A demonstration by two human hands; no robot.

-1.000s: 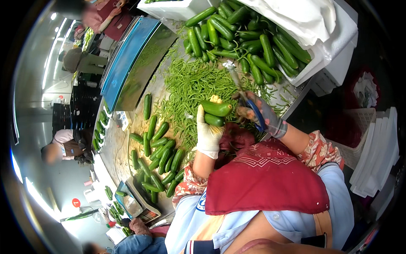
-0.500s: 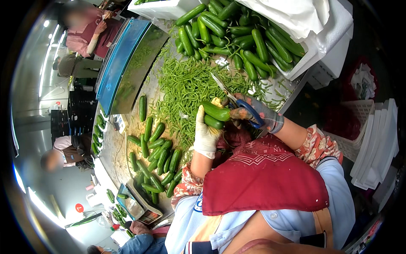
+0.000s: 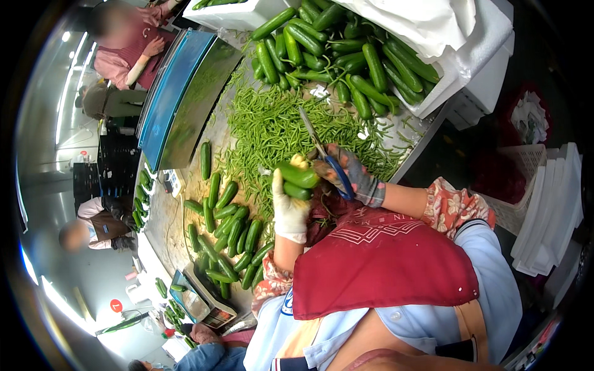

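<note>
My left hand (image 3: 289,210), in a white glove, grips two short zucchini-like green vegetables (image 3: 297,175), the upper one with a yellow blossom end. My right hand (image 3: 362,182), in a grey patterned glove, holds scissors (image 3: 340,174) by their blue handles, blades pointing up and away from me, just right of the held vegetables; whether it touches them I cannot tell. Behind both hands a heap of green beans (image 3: 266,123) covers the worktop. Loose cucumbers (image 3: 235,232) lie on the left of the worktop, and a larger cucumber pile (image 3: 371,68) is at the back right.
A white foam box (image 3: 433,102) borders the back right; a blue-edged panel (image 3: 167,93) the back left. A scale (image 3: 204,297) sits at the lower left. Crates (image 3: 535,210) stand right of the worktop. Co-workers (image 3: 133,62) (image 3: 105,222) (image 3: 216,355) are along the left.
Both hands, with the vegetables and scissors, have shifted a little left in the view. The scissor blades, partly hidden at first, now show clearly. The surroundings shifted slightly left and up.
</note>
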